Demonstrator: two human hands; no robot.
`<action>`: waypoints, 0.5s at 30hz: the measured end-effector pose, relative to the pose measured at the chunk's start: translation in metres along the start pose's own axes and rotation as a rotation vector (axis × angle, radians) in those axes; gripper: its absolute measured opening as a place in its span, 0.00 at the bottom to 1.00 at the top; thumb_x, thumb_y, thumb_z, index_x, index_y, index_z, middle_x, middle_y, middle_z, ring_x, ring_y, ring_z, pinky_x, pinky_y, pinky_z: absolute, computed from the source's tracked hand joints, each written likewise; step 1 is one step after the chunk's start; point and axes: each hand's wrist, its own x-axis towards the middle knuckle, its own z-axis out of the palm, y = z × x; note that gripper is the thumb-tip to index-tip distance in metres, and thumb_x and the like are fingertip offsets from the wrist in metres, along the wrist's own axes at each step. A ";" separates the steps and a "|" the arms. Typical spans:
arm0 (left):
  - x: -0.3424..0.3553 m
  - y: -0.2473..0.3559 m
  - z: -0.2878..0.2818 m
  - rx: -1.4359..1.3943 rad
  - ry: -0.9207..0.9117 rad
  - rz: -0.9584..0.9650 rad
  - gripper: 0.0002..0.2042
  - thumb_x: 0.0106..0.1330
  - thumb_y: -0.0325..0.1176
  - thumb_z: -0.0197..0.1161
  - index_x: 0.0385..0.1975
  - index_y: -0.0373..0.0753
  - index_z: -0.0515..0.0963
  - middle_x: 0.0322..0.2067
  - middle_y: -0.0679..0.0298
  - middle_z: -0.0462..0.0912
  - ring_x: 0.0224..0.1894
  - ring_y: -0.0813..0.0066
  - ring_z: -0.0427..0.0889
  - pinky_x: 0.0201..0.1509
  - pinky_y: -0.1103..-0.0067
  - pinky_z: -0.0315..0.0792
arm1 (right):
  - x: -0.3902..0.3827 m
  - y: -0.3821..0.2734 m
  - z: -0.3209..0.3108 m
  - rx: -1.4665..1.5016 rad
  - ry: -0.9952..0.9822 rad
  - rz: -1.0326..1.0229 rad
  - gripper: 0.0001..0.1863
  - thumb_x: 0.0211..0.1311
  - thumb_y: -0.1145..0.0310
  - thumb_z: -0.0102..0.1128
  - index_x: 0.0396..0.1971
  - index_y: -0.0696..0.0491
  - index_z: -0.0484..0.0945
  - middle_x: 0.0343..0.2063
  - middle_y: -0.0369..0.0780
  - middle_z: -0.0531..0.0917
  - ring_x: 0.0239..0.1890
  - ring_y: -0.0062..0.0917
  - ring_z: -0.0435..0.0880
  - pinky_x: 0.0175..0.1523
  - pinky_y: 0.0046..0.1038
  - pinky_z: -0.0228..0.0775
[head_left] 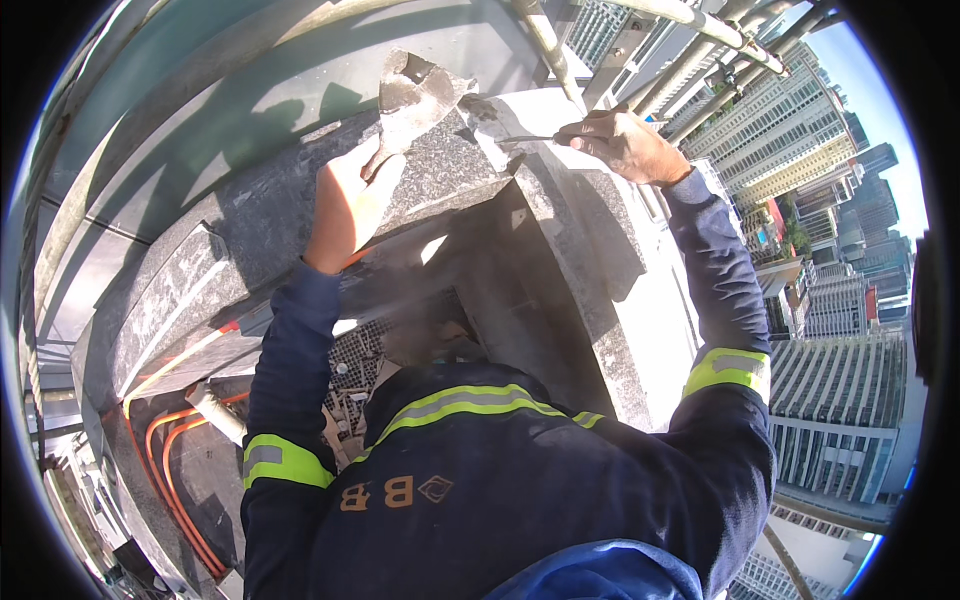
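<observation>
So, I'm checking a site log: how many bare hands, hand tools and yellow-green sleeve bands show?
Bare hands: 2 (left hand, right hand)
Hand tools: 2 (broad scraper, thin-bladed tool)
Yellow-green sleeve bands: 2 (left band, right band)
Total: 6

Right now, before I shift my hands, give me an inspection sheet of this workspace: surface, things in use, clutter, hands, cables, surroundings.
Surface: speckled grey stone ledge, with pale smears and dusty patches.
Things in use: flat plate with grey residue; thin tool, pointing left over the ledge, contact unclear.
Clutter: dark mesh piece and scraps low in the opening; a pale tube to its left.
Hands: left hand holds the plate up; right hand grips the tool.
Cables: orange lines, cable or hose unclear, curving at lower left.
Surroundings: metal poles around the ledge; high-rise buildings beyond, at right.
</observation>
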 end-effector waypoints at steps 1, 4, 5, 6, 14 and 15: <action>0.000 -0.005 0.000 0.015 -0.028 -0.040 0.15 0.68 0.30 0.62 0.51 0.31 0.81 0.25 0.63 0.83 0.25 0.85 0.73 0.31 0.81 0.70 | -0.001 0.010 -0.001 0.039 -0.044 0.032 0.14 0.70 0.62 0.61 0.49 0.51 0.85 0.39 0.43 0.87 0.37 0.37 0.86 0.45 0.34 0.78; -0.009 -0.034 0.004 -0.133 -0.010 -0.128 0.14 0.69 0.31 0.62 0.50 0.33 0.82 0.22 0.73 0.77 0.24 0.88 0.69 0.28 0.82 0.68 | 0.014 0.029 0.001 0.022 -0.231 0.129 0.16 0.72 0.61 0.56 0.49 0.57 0.85 0.44 0.46 0.88 0.44 0.34 0.87 0.51 0.33 0.79; -0.011 -0.043 0.006 -0.170 -0.012 -0.165 0.13 0.69 0.31 0.62 0.50 0.33 0.82 0.22 0.74 0.76 0.24 0.88 0.69 0.28 0.82 0.68 | 0.020 0.034 0.002 0.010 -0.263 0.170 0.17 0.72 0.61 0.56 0.49 0.56 0.85 0.44 0.45 0.88 0.45 0.34 0.87 0.52 0.33 0.79; -0.012 -0.051 0.008 -0.213 0.006 -0.178 0.13 0.69 0.31 0.61 0.48 0.33 0.83 0.22 0.73 0.76 0.23 0.88 0.71 0.26 0.82 0.68 | 0.025 0.037 0.002 -0.003 -0.295 0.211 0.17 0.72 0.61 0.57 0.49 0.56 0.85 0.44 0.44 0.88 0.45 0.33 0.87 0.52 0.32 0.79; -0.012 -0.068 0.002 -0.281 -0.047 -0.229 0.12 0.69 0.34 0.63 0.45 0.31 0.83 0.25 0.67 0.82 0.21 0.86 0.75 0.24 0.83 0.70 | 0.036 0.046 -0.011 0.157 -0.422 0.414 0.21 0.70 0.52 0.58 0.52 0.52 0.83 0.48 0.41 0.86 0.52 0.30 0.84 0.39 0.31 0.88; -0.011 -0.070 0.002 -0.293 -0.053 -0.216 0.12 0.69 0.34 0.63 0.45 0.31 0.83 0.25 0.67 0.82 0.21 0.86 0.75 0.24 0.82 0.70 | 0.034 0.046 -0.013 0.182 -0.426 0.404 0.22 0.71 0.53 0.57 0.53 0.53 0.83 0.49 0.41 0.86 0.52 0.30 0.85 0.38 0.30 0.89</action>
